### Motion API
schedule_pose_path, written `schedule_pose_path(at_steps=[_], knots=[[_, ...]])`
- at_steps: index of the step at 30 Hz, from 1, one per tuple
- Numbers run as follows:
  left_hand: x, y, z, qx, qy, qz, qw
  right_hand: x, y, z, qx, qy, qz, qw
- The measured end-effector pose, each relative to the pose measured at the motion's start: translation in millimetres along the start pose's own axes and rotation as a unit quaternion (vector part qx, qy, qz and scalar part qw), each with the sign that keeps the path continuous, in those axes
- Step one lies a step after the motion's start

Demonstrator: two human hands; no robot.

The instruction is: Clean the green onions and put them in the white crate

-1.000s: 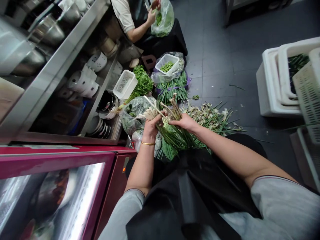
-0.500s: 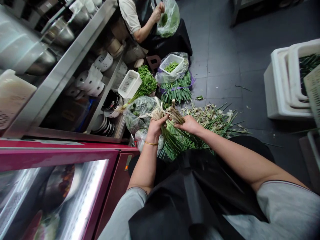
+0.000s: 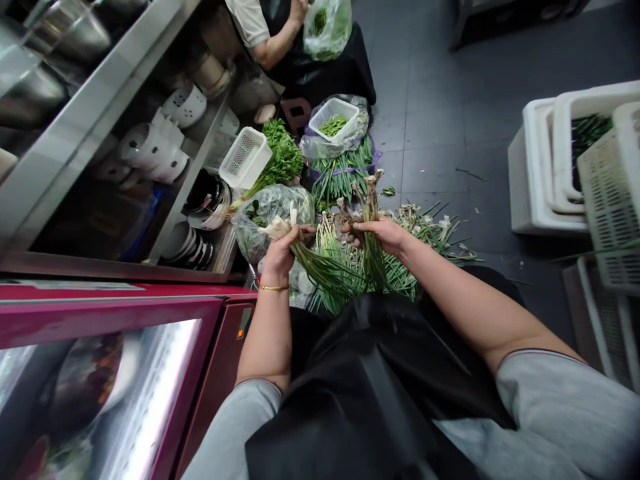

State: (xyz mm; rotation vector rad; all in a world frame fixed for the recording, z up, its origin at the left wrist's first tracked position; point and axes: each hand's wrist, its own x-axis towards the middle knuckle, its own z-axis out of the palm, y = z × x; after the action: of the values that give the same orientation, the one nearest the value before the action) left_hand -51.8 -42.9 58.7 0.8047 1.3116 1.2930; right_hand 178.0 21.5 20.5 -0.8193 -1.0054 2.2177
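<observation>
My left hand (image 3: 281, 252) is closed around a bunch of scallions (image 3: 320, 267), their pale white ends pointing up and left and green leaves trailing right. Another bunch of scallions (image 3: 372, 197) is gripped in my right hand (image 3: 384, 233), upright, with brown, dirty root ends on top. The hands are apart, and the two bunches' leaves meet below them. Between the hands, on the floor, lie more scallions with pale ends (image 3: 327, 235). A loose heap of trimmings (image 3: 425, 230) spreads beyond my right hand.
Leafy greens (image 3: 283, 150), a white basket (image 3: 245, 159) and a bundle of green stalks (image 3: 340, 175) stand ahead. A co-worker's arm (image 3: 277, 43) is near a plastic bag (image 3: 327, 30). White bins (image 3: 543, 167) are right; a steel shelf (image 3: 100, 127) and lit fridge (image 3: 115, 387) left.
My hands have drawn apart, the left one moving left with its white-ended scallions. The brown-rooted bunch in my right hand now stands more upright. The view has shifted slightly.
</observation>
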Motion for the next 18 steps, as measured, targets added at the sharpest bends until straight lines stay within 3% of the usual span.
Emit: schedule_pose_path(at_steps=[4,10,15,18], knots=[[-7.8,-15.3,12.0,-0.050,-0.063,-0.034,0.996,3.1,3.6,1.2,0.017,0.036,0.018,0.999],[7.6,-31.6,52.4,0.024,-0.025,-0.045,0.998,0.2,16.6,16.9,-0.053,-0.006,0.001,0.999],[17.8,-40.6,48.4,0.069,-0.074,-0.043,0.994,-1.1,13.2,9.9,-0.165,-0.041,-0.010,0.985],[23.4,-45.6,40.0,0.106,0.000,-0.011,0.994,0.6,3.7,-3.2,-0.348,0.081,-0.050,0.933]])
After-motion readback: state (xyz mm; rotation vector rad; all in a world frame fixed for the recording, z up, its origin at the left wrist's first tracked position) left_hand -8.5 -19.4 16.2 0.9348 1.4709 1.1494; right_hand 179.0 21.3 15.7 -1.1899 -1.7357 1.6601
